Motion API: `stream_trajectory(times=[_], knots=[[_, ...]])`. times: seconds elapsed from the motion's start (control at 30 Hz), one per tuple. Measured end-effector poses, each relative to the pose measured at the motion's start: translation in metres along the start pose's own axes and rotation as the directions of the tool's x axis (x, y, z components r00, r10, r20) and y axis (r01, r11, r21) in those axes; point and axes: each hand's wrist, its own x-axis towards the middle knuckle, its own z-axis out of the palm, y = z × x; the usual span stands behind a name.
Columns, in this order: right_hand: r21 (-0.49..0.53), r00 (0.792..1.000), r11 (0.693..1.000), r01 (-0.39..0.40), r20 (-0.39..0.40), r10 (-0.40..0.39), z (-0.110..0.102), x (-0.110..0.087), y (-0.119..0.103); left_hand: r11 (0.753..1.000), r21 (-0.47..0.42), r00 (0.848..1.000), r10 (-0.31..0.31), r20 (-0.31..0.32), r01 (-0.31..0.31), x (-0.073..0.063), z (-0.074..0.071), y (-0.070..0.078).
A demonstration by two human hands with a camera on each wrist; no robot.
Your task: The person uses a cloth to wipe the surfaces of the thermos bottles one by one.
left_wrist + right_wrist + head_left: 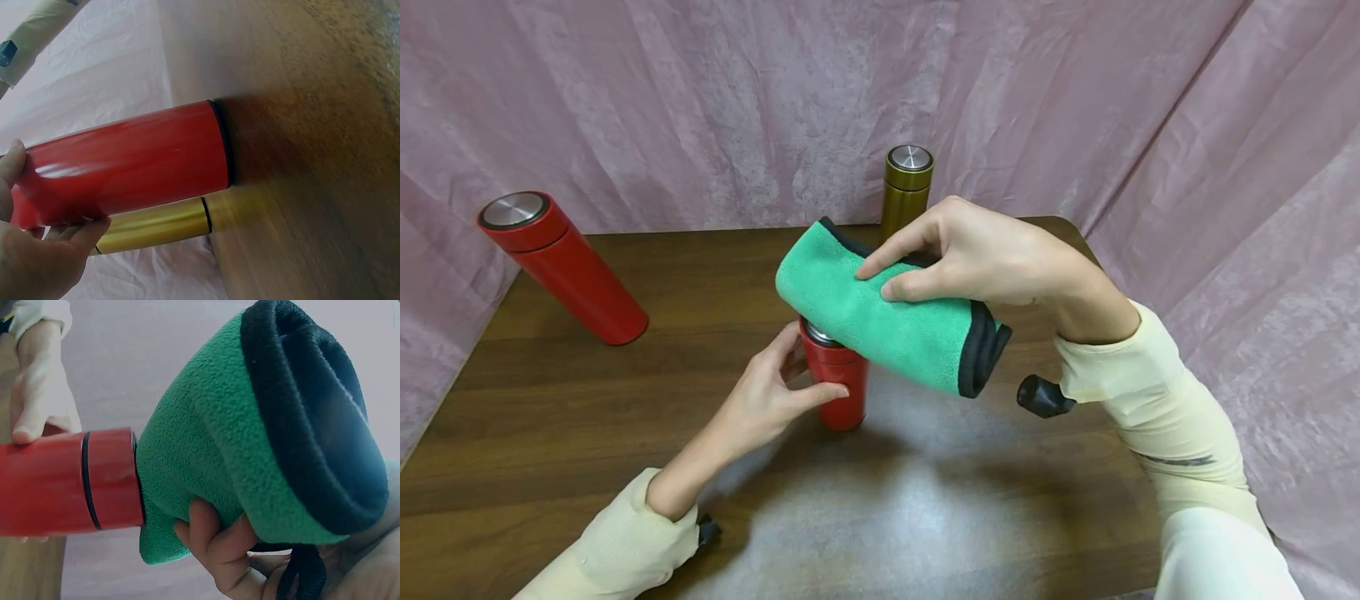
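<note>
Around the upper part of a red thermos flask (837, 379) curls my left hand (767, 387), thumb on the near side. The flask stands upright on the table, its silver-topped lid partly hidden. My right hand (977, 258) pinches a folded green towel (872, 321) with black edging from above. In the right wrist view, the towel (206, 431) lies against the lid end of the red flask (56, 481). Fingers of the right hand (231, 550) are tucked at the towel's underside there. The left wrist view shows the flask's lower body (137, 165) and black base.
A second red flask (576, 275) stands at the table's left. Behind the towel, a gold flask (906, 196) stands near the back edge of the wooden table (625, 417). Pink curtains (700, 108) hang behind and to the right.
</note>
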Motion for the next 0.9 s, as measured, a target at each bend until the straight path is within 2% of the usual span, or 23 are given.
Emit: stream_trajectory(times=[0.2,0.47,0.57,0.7,0.77,0.8,0.83,0.9], knots=[[0.01,0.999,0.999,-0.039,-0.021,0.04,-0.005,0.004,0.008,0.999,0.01,0.999,0.044,-0.017,-0.044,0.001,0.002,0.0],[0.023,0.996,0.996,-0.088,-0.025,0.089,-0.011,0.001,0.023,0.999,0.001,0.999,0.038,-0.02,-0.038,0.0,0.002,0.0],[0.008,0.996,0.997,-0.077,-0.038,0.077,-0.011,-0.003,0.028,0.999,0.002,0.999,0.038,-0.027,-0.038,0.0,0.002,-0.001],[-0.052,0.994,0.999,0.008,-0.11,-0.014,-0.01,-0.01,0.033,0.999,-0.003,0.999,0.035,-0.037,-0.035,0.0,0.003,-0.001],[-0.062,0.979,0.996,0.068,-0.187,-0.079,-0.006,-0.013,0.035,0.999,-0.006,0.999,0.033,-0.039,-0.033,-0.001,0.003,-0.001],[-0.06,0.965,0.993,0.105,-0.236,-0.116,-0.003,-0.014,0.037,0.999,-0.008,0.999,0.033,-0.041,-0.034,-0.001,0.003,-0.001],[-0.04,0.946,0.988,0.15,-0.286,-0.155,0.001,-0.014,0.039,0.999,-0.01,0.999,0.034,-0.042,-0.034,-0.001,0.004,-0.001],[-0.015,0.891,0.968,0.251,-0.386,-0.237,0.011,-0.015,0.042,0.999,-0.008,0.998,0.037,-0.043,-0.038,-0.001,0.004,-0.001]])
